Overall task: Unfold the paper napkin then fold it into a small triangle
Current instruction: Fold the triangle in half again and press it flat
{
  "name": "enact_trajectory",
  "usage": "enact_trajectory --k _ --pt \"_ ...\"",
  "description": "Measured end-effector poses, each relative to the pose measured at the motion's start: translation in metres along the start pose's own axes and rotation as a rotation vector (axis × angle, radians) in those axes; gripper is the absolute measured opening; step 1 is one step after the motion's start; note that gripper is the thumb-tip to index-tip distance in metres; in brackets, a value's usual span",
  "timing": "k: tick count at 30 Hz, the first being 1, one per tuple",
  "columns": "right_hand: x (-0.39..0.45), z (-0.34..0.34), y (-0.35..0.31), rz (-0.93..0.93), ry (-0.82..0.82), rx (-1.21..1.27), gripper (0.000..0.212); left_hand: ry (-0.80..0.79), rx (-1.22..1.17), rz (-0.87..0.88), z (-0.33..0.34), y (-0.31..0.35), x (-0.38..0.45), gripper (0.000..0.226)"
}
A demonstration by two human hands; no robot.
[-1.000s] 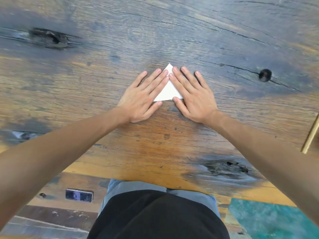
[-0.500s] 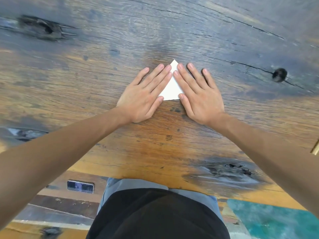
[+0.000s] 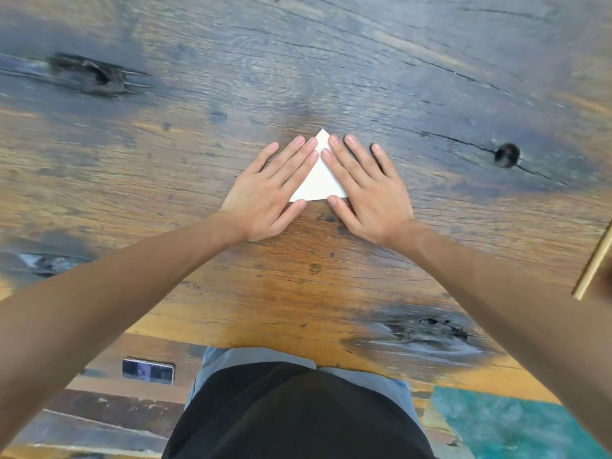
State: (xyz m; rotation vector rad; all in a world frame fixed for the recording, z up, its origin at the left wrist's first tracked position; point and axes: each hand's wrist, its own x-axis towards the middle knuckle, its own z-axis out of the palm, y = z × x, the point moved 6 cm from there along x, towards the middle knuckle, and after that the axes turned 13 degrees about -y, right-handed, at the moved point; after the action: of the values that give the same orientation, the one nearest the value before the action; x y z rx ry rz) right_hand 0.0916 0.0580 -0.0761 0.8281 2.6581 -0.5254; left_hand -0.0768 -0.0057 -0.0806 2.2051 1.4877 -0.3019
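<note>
Flat white triangular napkin (image 3: 319, 180), grainy wooden table (image 3: 298, 77)

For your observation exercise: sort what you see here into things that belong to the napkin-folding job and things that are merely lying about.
Belongs to the job:
paper napkin, folded into a triangle
left hand, flat on it
right hand, flat on it
wooden table

Lying about:
phone below the table's edge
yellowish stick at the right edge

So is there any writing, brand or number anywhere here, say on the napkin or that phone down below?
None can be read.
Napkin: plain white, no print showing between the left hand and right hand.
Phone: the screen shows only a blurred image.
Wooden table: grain and knots only.
</note>
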Motion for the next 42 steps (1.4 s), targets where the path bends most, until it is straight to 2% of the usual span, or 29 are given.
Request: enact_trajectory --k 3,6,12,15,21,26,32,36,38,42 --pt "-0.002 -0.017 -0.001 -0.004 -0.041 0.241 0.071 -0.057 -0.054 0.008 -0.012 0.002 -0.003 0.082" --pt "-0.001 -0.039 0.007 0.144 0.013 0.449 0.064 -0.011 -0.184 -0.033 -0.033 0.01 -0.008 0.081" --pt "0.017 -0.055 0.017 0.424 -0.018 0.617 0.044 0.081 -0.537 -0.43 -0.041 0.008 -0.011 0.065" --pt "0.029 -0.056 0.018 0.51 -0.027 0.706 0.036 0.068 -0.562 -0.503 -0.038 0.009 -0.004 0.065" --pt "0.033 -0.046 0.02 0.617 -0.084 0.834 0.026 0.08 -0.582 -0.48 -0.038 0.007 -0.003 0.062" --pt "0.031 -0.044 0.024 0.665 -0.096 0.954 0.027 0.07 -0.594 -0.454 -0.037 0.005 -0.005 0.062" --pt "0.031 -0.047 0.026 0.602 -0.231 0.952 0.011 0.044 -0.611 -0.443 -0.038 0.005 -0.006 0.063" --pt "0.026 -0.055 0.023 0.51 -0.262 0.959 0.005 0.069 -0.722 -0.404 -0.044 0.003 -0.005 0.07" --pt "0.022 -0.06 0.02 0.472 -0.276 0.958 0.005 0.043 -0.762 -0.341 -0.046 0.002 -0.001 0.059" --pt "0.004 -0.071 0.015 0.45 -0.243 1.04 0.015 -0.014 -0.872 -0.267 -0.053 -0.001 0.002 0.018"
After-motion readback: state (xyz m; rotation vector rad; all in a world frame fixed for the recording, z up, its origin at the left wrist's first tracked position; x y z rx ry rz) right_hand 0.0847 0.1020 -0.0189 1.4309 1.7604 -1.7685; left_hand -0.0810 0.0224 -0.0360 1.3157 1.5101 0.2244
